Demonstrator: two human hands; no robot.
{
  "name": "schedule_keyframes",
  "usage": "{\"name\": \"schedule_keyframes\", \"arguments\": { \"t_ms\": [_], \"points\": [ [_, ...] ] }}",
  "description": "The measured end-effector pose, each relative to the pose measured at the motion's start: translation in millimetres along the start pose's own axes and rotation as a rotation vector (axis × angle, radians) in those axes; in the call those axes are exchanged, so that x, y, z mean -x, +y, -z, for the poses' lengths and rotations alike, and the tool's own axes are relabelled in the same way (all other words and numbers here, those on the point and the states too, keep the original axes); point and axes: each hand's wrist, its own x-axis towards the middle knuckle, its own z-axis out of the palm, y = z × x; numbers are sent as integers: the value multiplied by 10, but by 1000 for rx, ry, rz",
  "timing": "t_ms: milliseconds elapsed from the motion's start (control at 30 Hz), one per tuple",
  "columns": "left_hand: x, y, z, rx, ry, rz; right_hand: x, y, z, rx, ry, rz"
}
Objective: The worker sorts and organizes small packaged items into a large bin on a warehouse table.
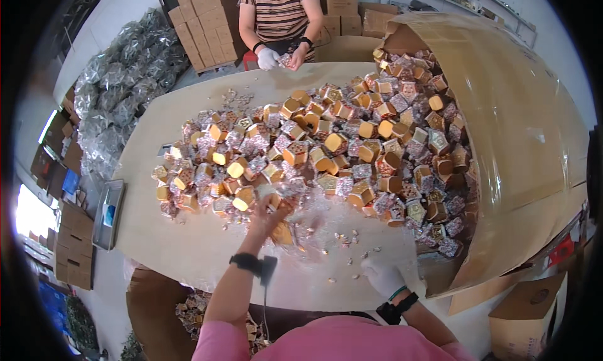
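My bare left hand (pixel 266 215) reaches to the near edge of a heap of small glittery ornaments (pixel 295 152). These are many-sided, with gold or brown flat faces and silvery-pink, red-patterned sides. Its fingers curl among the nearest pieces and are partly blurred, so whether they grip one is unclear. Just below those fingers, a gold-coloured piece (pixel 282 234) shows against the table. My right hand (pixel 383 278), in a white glove, lies low over the table's near edge, fingers stretched forward and holding nothing visible.
A big cardboard box (pixel 509 147) lies on its side at the right, ornaments spilling onto the table (pixel 151 216). Small scraps (pixel 345 240) are scattered nearby. Across the table a person (pixel 279 21) handles a piece. A metal tray (pixel 108 215) sits left; below, an open box (pixel 154 307) holds ornaments.
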Motion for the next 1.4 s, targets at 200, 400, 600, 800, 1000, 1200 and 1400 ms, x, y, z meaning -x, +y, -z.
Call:
{"name": "schedule_keyframes", "arguments": {
  "t_ms": [200,400,600,800,1000,1200,1400],
  "points": [
    [924,392,-134,461,-255,174,-519,-501,157,-696,-85,-108],
    [1345,325,-108,129,-366,63,-662,-860,157,-1021,-336,-314],
    [1527,644,-23,-50,-414,-3,-559,-928,57,-1002,-561,-439],
    [1660,219,-96,99,-330,47,-444,-1050,14,-1343,-660,-446],
    [1761,198,-434,1082,-36,389,-605,-1174,-180,-1679,-500,-227],
    [1685,-133,-303,1172,245,421,-524,-850,-170,-402,-403,309],
    [1775,-86,-389,1026,425,361,-328,-1156,-463,-625,-546,-238]
  ]
}}
